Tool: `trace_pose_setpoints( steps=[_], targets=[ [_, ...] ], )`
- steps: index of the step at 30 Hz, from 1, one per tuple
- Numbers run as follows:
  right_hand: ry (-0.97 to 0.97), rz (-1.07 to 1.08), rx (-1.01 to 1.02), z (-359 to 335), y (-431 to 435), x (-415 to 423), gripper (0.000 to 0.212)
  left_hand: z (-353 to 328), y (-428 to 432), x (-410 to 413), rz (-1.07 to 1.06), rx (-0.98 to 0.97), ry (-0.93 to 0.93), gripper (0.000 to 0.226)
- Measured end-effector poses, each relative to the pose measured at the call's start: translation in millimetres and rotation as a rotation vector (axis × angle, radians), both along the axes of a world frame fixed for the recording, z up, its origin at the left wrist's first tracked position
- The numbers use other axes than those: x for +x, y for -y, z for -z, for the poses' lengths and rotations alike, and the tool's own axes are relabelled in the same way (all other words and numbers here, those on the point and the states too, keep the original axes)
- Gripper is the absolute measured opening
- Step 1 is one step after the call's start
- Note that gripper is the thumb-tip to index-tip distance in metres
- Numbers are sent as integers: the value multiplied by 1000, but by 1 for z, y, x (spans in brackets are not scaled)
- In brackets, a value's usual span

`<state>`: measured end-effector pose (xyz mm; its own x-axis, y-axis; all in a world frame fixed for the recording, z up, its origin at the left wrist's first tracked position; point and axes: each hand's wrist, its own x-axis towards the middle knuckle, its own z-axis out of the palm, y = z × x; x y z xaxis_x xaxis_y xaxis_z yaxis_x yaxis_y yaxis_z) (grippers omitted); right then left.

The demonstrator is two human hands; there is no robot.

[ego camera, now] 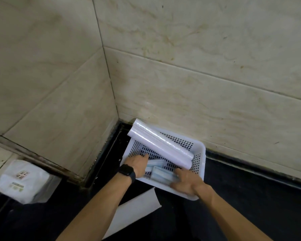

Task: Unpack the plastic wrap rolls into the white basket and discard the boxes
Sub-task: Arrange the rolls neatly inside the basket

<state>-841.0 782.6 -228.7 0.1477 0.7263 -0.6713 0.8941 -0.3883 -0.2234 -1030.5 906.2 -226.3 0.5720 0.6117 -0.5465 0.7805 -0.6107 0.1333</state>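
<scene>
A white perforated basket (201, 154) sits on the dark counter in the tiled corner. Two plastic wrap rolls (161, 145) lie diagonally across it, their far ends propped on the back-left rim. Light blue packets (161, 174) lie at the basket's near side. My left hand (137, 164), with a black watch on the wrist, reaches inside the basket and rests on the packets. My right hand (186, 181) lies over the near rim, fingers on the blue packets. A long white box (134, 213) rests on the counter between my forearms.
A white plastic bag with printed labels (24, 181) sits at the left on the counter. Tiled walls (198, 75) close in behind and left of the basket. Dark counter (250, 197) stretches to the right.
</scene>
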Motion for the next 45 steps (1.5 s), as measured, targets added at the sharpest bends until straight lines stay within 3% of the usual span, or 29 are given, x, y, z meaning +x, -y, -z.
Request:
trace_pose_setpoints(
  steps=[4,10,15,17,19,26,30,33,35,38,41,45],
  targets=[
    [-173,117,-36,-8,-6,-1,69,-23,-2,-10,51,135,-4,35],
    [-42,35,24,1,-7,-5,32,-62,-10,-49,-106,124,260,26],
    [-90,40,124,10,-22,-27,54,-69,-12,-101,-418,-1,521,14],
    [-137,38,146,13,-35,-43,47,-72,-10,-116,-507,-19,543,17],
    [-162,34,148,16,-48,-58,38,-72,-5,-127,-556,-42,578,16],
    [-105,63,131,20,-63,-74,48,-75,8,-122,-603,-57,658,13],
    [-247,169,191,10,-49,-71,63,-70,5,-97,-514,-46,644,10],
    [-388,328,300,-5,-20,-60,57,-62,-3,-67,-412,-18,606,8],
    [-357,398,425,-10,9,-46,47,-56,-7,-44,-343,-68,503,8],
    [-142,429,605,-10,56,-20,39,-40,-8,-15,-223,-150,333,10],
    [86,477,661,3,87,-3,54,-22,-7,3,-145,-147,236,14],
    [-90,581,548,16,100,-13,74,-3,-5,10,-18,-39,70,21]
  ],
)
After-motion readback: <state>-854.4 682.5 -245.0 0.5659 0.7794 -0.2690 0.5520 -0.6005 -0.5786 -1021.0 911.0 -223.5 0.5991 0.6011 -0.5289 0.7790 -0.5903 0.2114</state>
